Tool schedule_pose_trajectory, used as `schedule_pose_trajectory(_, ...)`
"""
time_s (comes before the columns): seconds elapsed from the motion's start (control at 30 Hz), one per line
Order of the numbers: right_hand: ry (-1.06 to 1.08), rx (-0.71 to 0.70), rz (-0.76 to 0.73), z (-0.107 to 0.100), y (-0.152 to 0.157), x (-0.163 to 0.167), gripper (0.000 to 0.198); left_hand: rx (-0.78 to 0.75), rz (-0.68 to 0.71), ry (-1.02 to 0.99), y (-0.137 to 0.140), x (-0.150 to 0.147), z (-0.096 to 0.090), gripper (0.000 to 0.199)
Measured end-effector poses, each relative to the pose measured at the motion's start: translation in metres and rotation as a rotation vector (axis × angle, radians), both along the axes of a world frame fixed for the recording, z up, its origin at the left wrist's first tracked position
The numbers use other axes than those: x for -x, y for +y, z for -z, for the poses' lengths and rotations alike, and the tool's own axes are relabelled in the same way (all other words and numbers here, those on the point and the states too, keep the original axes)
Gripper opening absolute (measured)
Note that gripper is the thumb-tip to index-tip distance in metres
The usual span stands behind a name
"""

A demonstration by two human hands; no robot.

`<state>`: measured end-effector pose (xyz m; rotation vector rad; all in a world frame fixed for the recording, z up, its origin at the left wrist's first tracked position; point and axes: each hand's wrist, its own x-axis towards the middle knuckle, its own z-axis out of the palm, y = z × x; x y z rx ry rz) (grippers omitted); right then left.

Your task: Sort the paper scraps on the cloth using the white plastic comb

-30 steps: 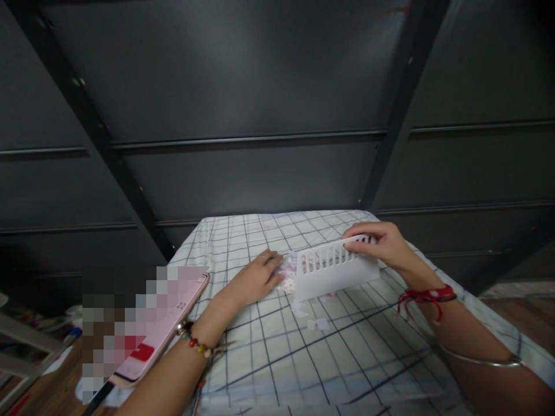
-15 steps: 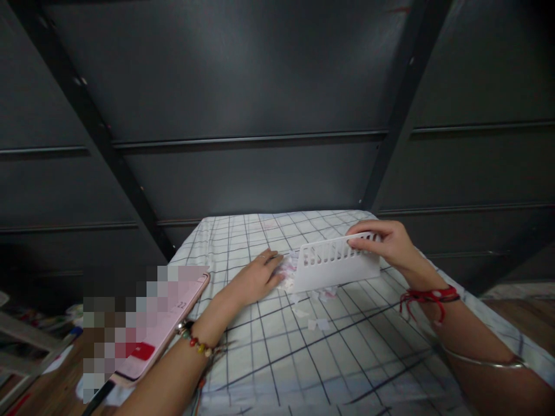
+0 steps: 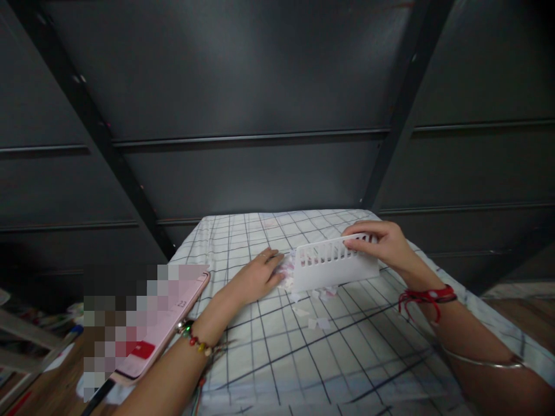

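A white plastic basket (image 3: 336,275) with a row of slots along one side rests on the checked tablecloth, apparently tipped over. My right hand (image 3: 381,240) is closed on its upper right edge, thumb on the near side and fingers over the top. Torn paper scraps (image 3: 286,271) lie in a small heap at the basket's left end. Beside that heap, my left hand (image 3: 260,276) lies low over the cloth, fingers apart and fingertips at the scraps. More paper bits (image 3: 318,322) are scattered in front of the basket. Its inside is hidden from me.
The checked cloth (image 3: 269,358) covers the table up to a dark panelled wall (image 3: 243,179). A pink phone (image 3: 160,329), partly pixelated, with a black cable, stands at the left beside my forearm. A pale frame (image 3: 26,341) is at far left over a wooden floor.
The basket has shifted slightly left with my right hand still on it. My left hand has hardly moved. The digits on the phone screen have gone from 22 to 23.
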<state>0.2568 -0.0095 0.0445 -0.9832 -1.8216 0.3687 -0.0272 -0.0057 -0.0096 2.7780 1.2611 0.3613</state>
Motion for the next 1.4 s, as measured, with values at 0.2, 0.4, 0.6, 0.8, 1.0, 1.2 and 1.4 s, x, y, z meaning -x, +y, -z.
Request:
schedule_pose_trajectory(0.2,-0.008,0.000,-0.016,0.000,0.002,-0.008,0.012,0.004,0.009,-0.009,0.000,0.000,0.000,0.045)
schedule_pose_trajectory(0.4,-0.032,0.001,-0.033,0.001,0.002,-0.008,0.013,0.022,0.002,0.004,0.000,-0.001,-0.002,0.045)
schedule_pose_trajectory(0.6,-0.035,-0.018,-0.010,0.003,0.001,-0.002,0.013,0.022,0.007,-0.015,-0.001,0.000,-0.003,0.044)
schedule_pose_trajectory(0.8,-0.025,-0.035,0.001,0.000,0.000,0.001,0.012,0.021,0.003,-0.018,0.000,0.000,0.000,0.045)
schedule_pose_trajectory(1.0,-0.024,-0.024,0.014,0.000,0.000,0.002,0.013,0.014,0.010,-0.029,0.000,0.000,0.000,0.045)
schedule_pose_trajectory(1.2,-0.005,0.006,-0.028,0.000,-0.001,-0.002,0.011,0.006,0.022,-0.014,0.000,0.000,0.000,0.045)
schedule_pose_trajectory(1.4,-0.032,0.010,-0.022,-0.001,0.000,-0.002,0.015,-0.009,0.029,-0.031,0.003,0.001,0.004,0.044)
